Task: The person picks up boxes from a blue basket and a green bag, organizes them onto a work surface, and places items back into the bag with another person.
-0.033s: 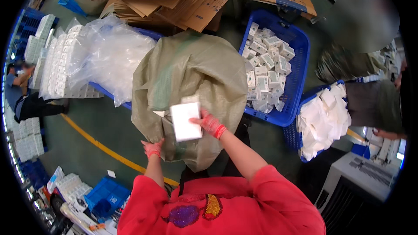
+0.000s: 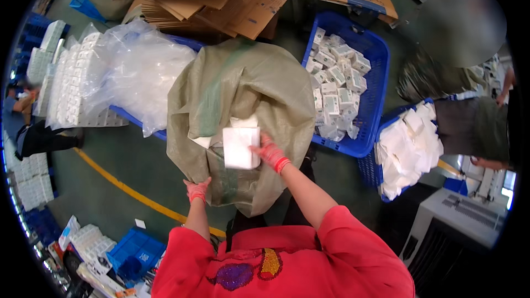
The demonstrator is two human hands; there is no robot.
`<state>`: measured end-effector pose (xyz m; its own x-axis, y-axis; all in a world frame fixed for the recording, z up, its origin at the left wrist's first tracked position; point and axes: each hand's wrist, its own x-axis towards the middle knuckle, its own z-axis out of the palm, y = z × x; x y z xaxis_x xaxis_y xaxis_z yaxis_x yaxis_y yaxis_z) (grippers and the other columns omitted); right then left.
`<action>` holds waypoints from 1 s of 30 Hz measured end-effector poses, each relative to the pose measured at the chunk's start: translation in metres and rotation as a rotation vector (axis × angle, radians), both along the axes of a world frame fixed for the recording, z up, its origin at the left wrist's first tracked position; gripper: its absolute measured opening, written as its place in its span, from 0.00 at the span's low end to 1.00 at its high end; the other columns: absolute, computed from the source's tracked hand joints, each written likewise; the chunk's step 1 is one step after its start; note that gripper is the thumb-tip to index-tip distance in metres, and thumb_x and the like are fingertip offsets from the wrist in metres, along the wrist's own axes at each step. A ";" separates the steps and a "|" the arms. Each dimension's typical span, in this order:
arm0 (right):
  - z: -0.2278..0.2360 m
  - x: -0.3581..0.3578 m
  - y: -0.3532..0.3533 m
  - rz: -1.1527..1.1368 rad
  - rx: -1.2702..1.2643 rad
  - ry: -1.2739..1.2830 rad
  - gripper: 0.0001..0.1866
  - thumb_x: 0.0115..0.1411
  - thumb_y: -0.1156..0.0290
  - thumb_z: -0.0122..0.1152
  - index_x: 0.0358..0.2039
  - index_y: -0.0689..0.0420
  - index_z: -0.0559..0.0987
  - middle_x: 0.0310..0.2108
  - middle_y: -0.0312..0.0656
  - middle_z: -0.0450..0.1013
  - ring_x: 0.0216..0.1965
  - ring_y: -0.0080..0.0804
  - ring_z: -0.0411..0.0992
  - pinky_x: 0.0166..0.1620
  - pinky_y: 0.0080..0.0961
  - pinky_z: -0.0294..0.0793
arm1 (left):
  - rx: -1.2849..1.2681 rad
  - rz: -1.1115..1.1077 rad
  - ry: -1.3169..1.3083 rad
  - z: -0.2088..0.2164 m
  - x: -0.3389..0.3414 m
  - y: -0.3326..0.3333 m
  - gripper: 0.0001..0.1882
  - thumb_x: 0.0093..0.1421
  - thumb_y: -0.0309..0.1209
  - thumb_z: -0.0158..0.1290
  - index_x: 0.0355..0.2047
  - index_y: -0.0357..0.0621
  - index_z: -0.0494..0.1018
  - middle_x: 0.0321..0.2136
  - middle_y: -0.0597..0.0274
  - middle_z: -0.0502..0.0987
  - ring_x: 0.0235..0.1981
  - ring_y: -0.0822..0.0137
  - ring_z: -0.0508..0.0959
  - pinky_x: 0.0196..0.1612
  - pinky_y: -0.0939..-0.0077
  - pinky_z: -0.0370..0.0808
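Note:
A large olive-beige woven sack (image 2: 276, 88) with green stripes stands in front of me, its mouth open toward me. My left hand (image 2: 197, 189), in a reddish glove, grips the near left edge of the sack. My right hand (image 2: 270, 153), gloved alike, holds a white rectangular bundle (image 2: 239, 148) by its right side over the sack's opening. The bundle looks like a stack of folded sheets, but its exact kind cannot be made out. More white pieces (image 2: 244, 121) show in the sack just beyond it.
To the right stand a blue crate (image 2: 380, 85) of small white boxes and a basket of white sheets (image 2: 409, 149). Clear plastic bags (image 2: 152, 72) lie at left, flattened cardboard (image 2: 259, 0) behind. Other people are at both sides; a grey machine (image 2: 458, 218) stands lower right.
The white bundle and my right hand have moved slightly away from me and to the right, and the bundle is tilted differently. My left hand stays on the sack's edge.

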<state>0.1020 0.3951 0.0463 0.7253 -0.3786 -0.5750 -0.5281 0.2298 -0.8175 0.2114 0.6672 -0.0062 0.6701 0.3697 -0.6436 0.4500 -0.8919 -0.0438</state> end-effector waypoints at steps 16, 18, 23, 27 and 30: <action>-0.096 -0.184 0.104 -0.809 -0.035 0.799 0.47 0.34 0.54 0.64 0.49 0.62 0.50 0.49 0.51 0.53 0.49 0.39 0.56 0.51 0.31 0.55 | -1.201 0.326 0.160 0.187 -0.032 -0.032 0.20 0.47 0.34 0.50 0.39 0.36 0.63 0.32 0.56 0.70 0.31 0.64 0.72 0.35 0.73 0.70; -0.106 -0.188 0.108 -0.714 -0.045 0.624 0.36 0.35 0.59 0.62 0.43 0.60 0.58 0.43 0.51 0.58 0.45 0.40 0.60 0.46 0.29 0.60 | -1.276 0.343 0.181 0.209 -0.044 -0.035 0.20 0.46 0.31 0.51 0.40 0.36 0.63 0.33 0.56 0.70 0.32 0.64 0.72 0.36 0.71 0.70; -0.004 -0.187 0.059 0.517 -0.808 0.364 0.05 0.39 0.77 0.47 0.18 0.59 0.72 0.23 0.52 0.69 0.29 0.45 0.68 0.30 0.27 0.67 | -1.203 0.353 0.039 0.243 -0.078 -0.024 0.21 0.48 0.38 0.50 0.38 0.34 0.64 0.30 0.57 0.71 0.28 0.65 0.73 0.32 0.73 0.71; 0.103 -0.220 0.021 -0.451 -0.384 0.222 0.10 0.44 0.76 0.41 0.22 0.61 0.73 0.22 0.51 0.69 0.26 0.46 0.68 0.28 0.28 0.67 | -1.090 0.254 -0.048 0.270 -0.090 -0.013 0.24 0.52 0.45 0.44 0.35 0.33 0.67 0.29 0.56 0.72 0.26 0.67 0.73 0.30 0.75 0.71; 0.195 -0.241 -0.008 -0.729 0.156 -0.266 0.10 0.43 0.80 0.40 0.23 0.61 0.72 0.20 0.51 0.68 0.23 0.44 0.67 0.27 0.27 0.65 | -1.080 0.087 -0.120 0.270 -0.109 0.006 0.22 0.54 0.43 0.40 0.33 0.32 0.68 0.28 0.57 0.72 0.25 0.67 0.73 0.29 0.77 0.70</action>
